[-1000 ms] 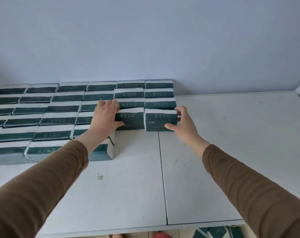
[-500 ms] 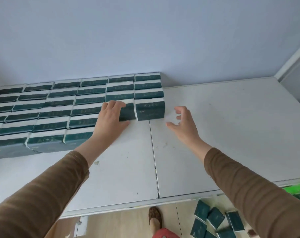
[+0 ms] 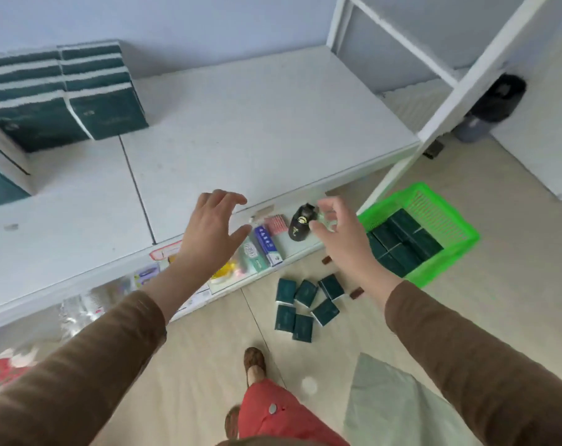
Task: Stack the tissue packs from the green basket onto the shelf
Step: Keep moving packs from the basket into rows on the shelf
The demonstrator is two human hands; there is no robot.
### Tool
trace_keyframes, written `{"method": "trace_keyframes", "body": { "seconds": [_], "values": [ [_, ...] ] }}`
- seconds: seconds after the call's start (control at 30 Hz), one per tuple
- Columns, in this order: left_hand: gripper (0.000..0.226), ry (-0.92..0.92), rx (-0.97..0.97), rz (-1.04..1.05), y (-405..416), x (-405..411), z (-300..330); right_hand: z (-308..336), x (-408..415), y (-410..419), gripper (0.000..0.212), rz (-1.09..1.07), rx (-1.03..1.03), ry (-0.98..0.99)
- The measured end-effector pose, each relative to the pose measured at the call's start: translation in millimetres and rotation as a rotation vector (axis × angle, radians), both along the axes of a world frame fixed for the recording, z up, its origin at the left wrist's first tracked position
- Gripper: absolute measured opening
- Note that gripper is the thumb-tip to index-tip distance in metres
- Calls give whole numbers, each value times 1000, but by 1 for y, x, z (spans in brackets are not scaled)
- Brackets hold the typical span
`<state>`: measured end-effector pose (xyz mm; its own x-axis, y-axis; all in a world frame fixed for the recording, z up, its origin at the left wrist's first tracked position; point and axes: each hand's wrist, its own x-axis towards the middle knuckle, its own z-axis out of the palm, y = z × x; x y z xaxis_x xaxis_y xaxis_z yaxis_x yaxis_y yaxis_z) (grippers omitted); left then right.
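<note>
Left hand (image 3: 208, 231), frame centre: fingers spread and loosely bent, holding nothing, over the front edge of the white shelf (image 3: 257, 123). Right hand (image 3: 344, 239) beside it at 3 o'clock: fingers loosely curled, also empty. Green basket (image 3: 447, 220) on the floor further out at 3 o'clock, dark green tissue packs (image 3: 405, 239) inside. Six loose packs (image 3: 305, 304) on the floor at 5 o'clock. Stacked packs (image 3: 63, 91) on the shelf at 10 o'clock.
</note>
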<state>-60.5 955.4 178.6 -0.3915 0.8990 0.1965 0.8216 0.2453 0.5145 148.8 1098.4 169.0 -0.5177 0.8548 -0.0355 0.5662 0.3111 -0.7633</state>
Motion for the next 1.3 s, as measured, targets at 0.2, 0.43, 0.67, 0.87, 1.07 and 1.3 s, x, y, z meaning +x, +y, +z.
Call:
{"method": "trace_keyframes", "body": {
  "seconds": [0.2, 0.43, 0.67, 0.87, 1.07, 1.3],
  "values": [
    [42, -15, -79, -152, 49, 97, -23, -18, 110, 25, 30, -130, -56, -106],
    [42, -81, -199, -297, 161, 193, -68, -71, 212, 113, 31, -240, -203, -152],
    [47, -131, -466, -355, 339, 285, -162, -174, 299, 291, 63, -354, -480, -298],
    [57, -33, -668, -448, 484, 334, -266, -263, 337, 423, 56, -316, -418, -563],
    [53, 110, -734, -493, 599, 358, -358, -344, 348, 478, 43, -209, -347, -760],
    [75, 437, -719, -658, 667, 373, -420, -398, 352, 478, 48, -148, -187, -928]
  ]
}}
